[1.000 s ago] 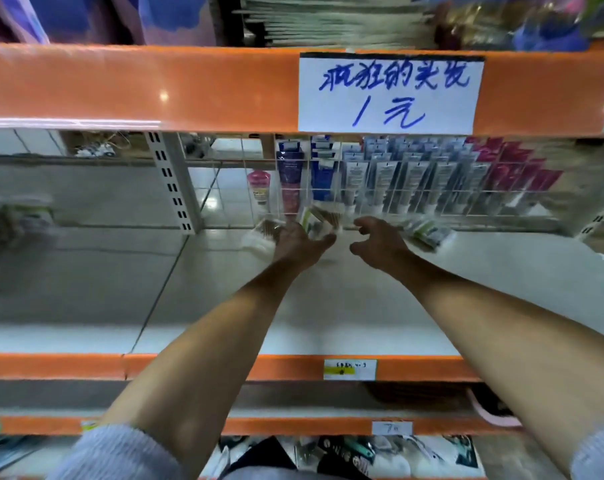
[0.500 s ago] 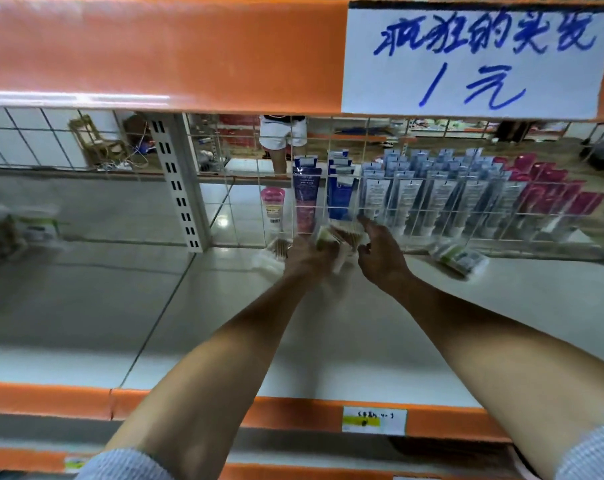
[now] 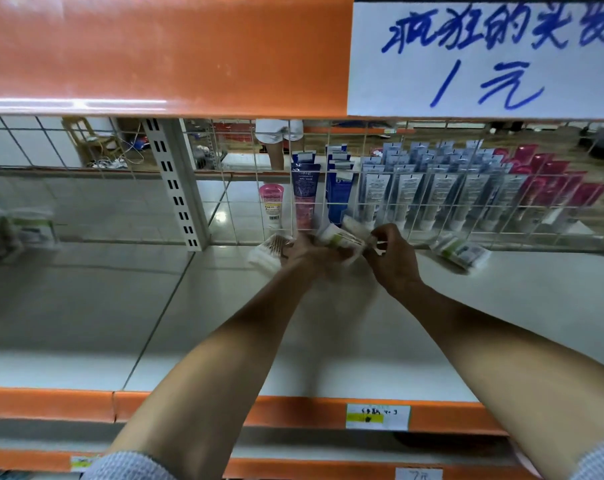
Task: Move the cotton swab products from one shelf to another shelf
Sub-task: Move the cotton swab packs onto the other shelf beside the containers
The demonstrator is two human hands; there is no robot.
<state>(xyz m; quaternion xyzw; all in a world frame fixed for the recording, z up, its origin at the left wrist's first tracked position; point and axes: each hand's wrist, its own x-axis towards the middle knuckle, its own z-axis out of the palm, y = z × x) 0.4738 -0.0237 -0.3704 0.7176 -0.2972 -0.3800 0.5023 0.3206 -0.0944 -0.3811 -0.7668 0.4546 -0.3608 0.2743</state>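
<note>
Both my arms reach deep onto the white shelf [image 3: 328, 334]. My left hand [image 3: 302, 254] grips a cotton swab pack [image 3: 338, 237] with a green and white label, held just above the shelf by the wire grid. My right hand [image 3: 392, 258] pinches the right end of that same pack. A second swab pack [image 3: 271, 249] lies on the shelf at the left of my left hand, partly hidden by it. Another swab pack [image 3: 460, 251] lies flat to the right, apart from both hands.
A wire grid [image 3: 415, 202] backs the shelf, with rows of upright tubes [image 3: 442, 199] behind it. A perforated upright post [image 3: 176, 188] divides the bays. More packs [image 3: 20, 230] sit blurred at far left. An orange beam with a handwritten sign [image 3: 484, 57] hangs overhead.
My right hand closed in from the right and now pinches the pack that my left hand holds. The camera moved closer to the shelf.
</note>
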